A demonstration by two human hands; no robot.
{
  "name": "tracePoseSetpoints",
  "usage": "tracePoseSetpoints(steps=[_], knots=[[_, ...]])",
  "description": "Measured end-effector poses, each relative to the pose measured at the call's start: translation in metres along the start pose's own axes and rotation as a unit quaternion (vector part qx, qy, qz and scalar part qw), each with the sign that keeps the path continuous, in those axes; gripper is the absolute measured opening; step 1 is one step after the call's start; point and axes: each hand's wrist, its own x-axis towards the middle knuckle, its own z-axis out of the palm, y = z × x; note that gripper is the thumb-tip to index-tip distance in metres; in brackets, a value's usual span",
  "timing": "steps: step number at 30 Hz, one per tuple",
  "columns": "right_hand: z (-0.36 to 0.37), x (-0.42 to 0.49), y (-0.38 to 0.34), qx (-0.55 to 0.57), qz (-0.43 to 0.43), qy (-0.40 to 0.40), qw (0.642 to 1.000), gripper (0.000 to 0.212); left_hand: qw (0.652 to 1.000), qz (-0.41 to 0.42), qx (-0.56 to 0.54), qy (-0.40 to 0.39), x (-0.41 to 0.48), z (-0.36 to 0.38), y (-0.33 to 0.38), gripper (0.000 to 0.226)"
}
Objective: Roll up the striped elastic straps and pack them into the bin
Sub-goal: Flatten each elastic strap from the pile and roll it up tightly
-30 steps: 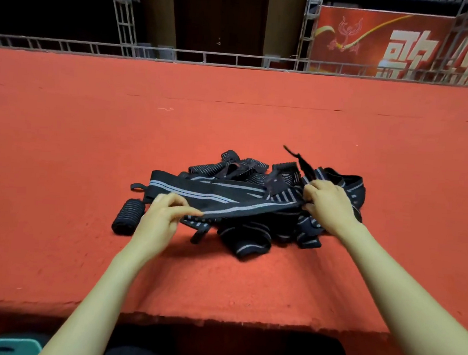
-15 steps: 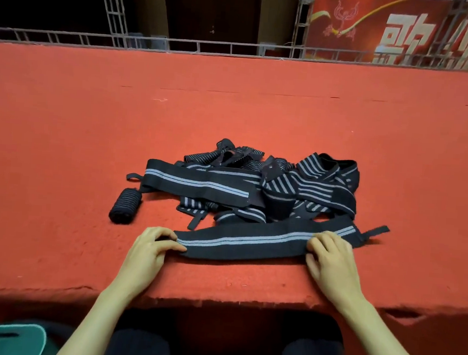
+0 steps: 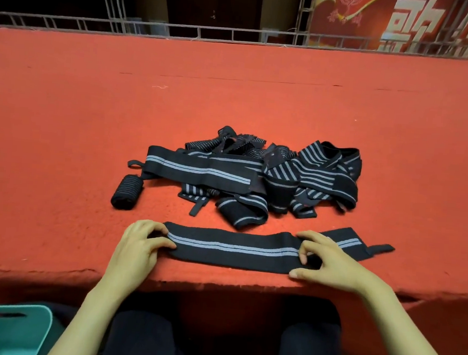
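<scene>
Black grey-striped elastic strap lies flat at red felt table's near edge. Left hand pinches its left end with curled fingers; right hand likewise grips its right portion.

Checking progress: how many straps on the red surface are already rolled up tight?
1: the rolled strap lies left of the pile; more could be hidden within it.

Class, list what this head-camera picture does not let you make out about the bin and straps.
Teal bin, head view: cut by left and bottom edges; contents unseen.
Strap pile: overlaps hide the count.
Flat strap: left end under left hand; right hand covers a stretch.
</scene>
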Motion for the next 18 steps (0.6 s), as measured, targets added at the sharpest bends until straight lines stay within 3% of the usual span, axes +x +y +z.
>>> tracePoseSetpoints(steps=[3,5,8,12,15,18], knots=[[-0.001,0.008,-0.002,0.006,0.022,0.006,1.0,0.044,0.998,0.051,0.031,0.033,-0.002,-0.009,0.006,0.036],[0.002,0.011,-0.003,0.005,0.035,0.007,0.999,0.05,0.998,0.043,0.041,0.005,-0.007,-0.006,0.003,0.039],[0.003,0.013,-0.003,0.002,0.056,0.022,0.998,0.069,0.997,-0.049,-0.014,-0.051,-0.018,-0.005,-0.005,0.045],[0.002,0.012,0.0,-0.049,0.069,0.07,0.994,0.084,0.986,-0.155,-0.029,-0.049,-0.011,-0.012,0.013,0.04],[0.003,0.011,0.003,-0.131,0.092,0.078,0.984,0.107,0.989,-0.143,0.015,-0.046,-0.004,-0.001,0.027,0.03],[0.006,0.007,0.008,-0.142,0.112,0.087,0.98,0.114,0.99,-0.105,0.022,-0.094,-0.004,0.017,0.04,0.046]])
